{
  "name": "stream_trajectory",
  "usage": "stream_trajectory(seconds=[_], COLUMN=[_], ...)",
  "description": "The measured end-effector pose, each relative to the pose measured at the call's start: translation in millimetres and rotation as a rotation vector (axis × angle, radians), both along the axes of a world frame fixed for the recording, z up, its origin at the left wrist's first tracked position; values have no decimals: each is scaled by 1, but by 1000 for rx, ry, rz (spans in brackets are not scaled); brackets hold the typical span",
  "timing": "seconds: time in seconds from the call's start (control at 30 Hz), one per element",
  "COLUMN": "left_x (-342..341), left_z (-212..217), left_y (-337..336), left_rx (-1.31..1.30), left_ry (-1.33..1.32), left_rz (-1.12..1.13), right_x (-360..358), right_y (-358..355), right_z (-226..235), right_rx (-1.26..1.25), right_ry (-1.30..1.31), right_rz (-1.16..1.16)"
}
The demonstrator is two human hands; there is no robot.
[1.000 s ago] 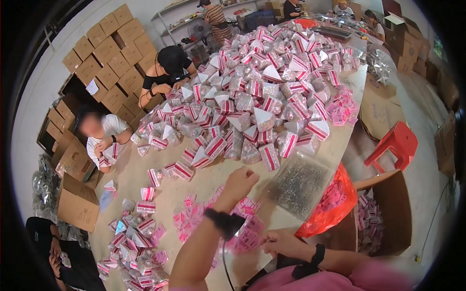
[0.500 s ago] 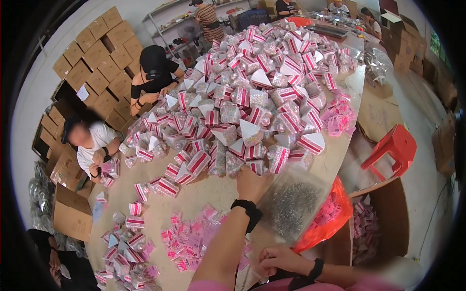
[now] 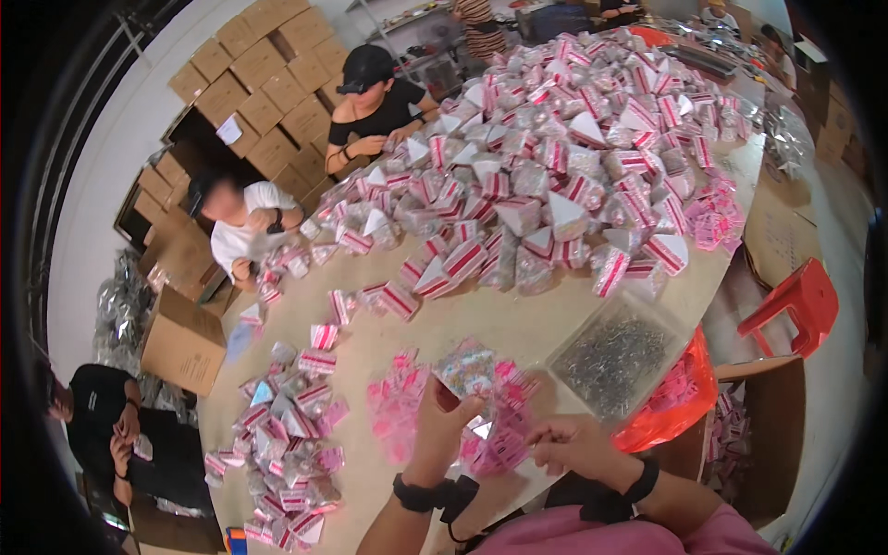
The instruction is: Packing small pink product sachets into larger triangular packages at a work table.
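Note:
My left hand (image 3: pixel 444 427) grips a wedge-shaped glittery packet (image 3: pixel 465 372), shaped like a cake slice, above a heap of pink cards (image 3: pixel 395 398). Its thumb lies along the near side of the packet. To the right, my right hand (image 3: pixel 575 446) has its fingers pinched together; whatever they hold is too small to make out. Just beyond that hand stands a clear plastic tub (image 3: pixel 561 359) of small metal pieces (image 3: pixel 615 365). A great mound of similar wedge packets (image 3: pixel 546 176) with red and white striped sides covers the far table.
A smaller heap of wedge packets (image 3: pixel 287 435) lies at the left. Beside the tub hangs a red plastic bag (image 3: pixel 689 407) with pink cards, above an open carton (image 3: pixel 777 435). A red stool (image 3: pixel 800 305) stands right. Co-workers (image 3: pixel 250 222) sit along the left edge.
My left hand has come back from the mound with a wedge packet, now over the pink cards. The right hand stays low, near the table edge. The whole view has swung left.

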State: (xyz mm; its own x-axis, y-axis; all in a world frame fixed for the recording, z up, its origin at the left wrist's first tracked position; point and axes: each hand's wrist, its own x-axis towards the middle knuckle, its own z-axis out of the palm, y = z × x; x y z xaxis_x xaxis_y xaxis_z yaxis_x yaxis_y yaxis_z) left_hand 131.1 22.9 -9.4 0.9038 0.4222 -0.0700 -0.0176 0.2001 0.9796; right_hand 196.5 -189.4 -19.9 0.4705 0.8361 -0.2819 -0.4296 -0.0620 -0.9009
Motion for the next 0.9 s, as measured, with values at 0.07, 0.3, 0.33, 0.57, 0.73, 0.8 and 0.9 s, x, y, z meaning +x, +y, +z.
stream_trajectory(seconds=[0.07,0.3,0.33,0.57,0.73,0.8,0.9], left_x=[-28,-88,-92,-113,-117,-115,-115], left_z=[7,20,19,20,18,21,20], left_y=[-7,-14,-13,-14,-12,-15,-17], left_rx=[-83,-225,-202,-104,-51,-21,-5], left_ry=[-69,-102,-125,-197,-240,-238,-220], left_rz=[29,140,167,296,344,372,374], right_x=[-10,-47,-51,-73,-76,-75,-73], right_y=[10,47,53,74,80,81,81], right_z=[24,79,75,72,74,73,70], right_rx=[5,74,106,90,121,111,83], right_ry=[-105,-636,-731,-899,-1000,-1030,-1033], right_rz=[-31,-46,-69,-113,-118,-106,-92])
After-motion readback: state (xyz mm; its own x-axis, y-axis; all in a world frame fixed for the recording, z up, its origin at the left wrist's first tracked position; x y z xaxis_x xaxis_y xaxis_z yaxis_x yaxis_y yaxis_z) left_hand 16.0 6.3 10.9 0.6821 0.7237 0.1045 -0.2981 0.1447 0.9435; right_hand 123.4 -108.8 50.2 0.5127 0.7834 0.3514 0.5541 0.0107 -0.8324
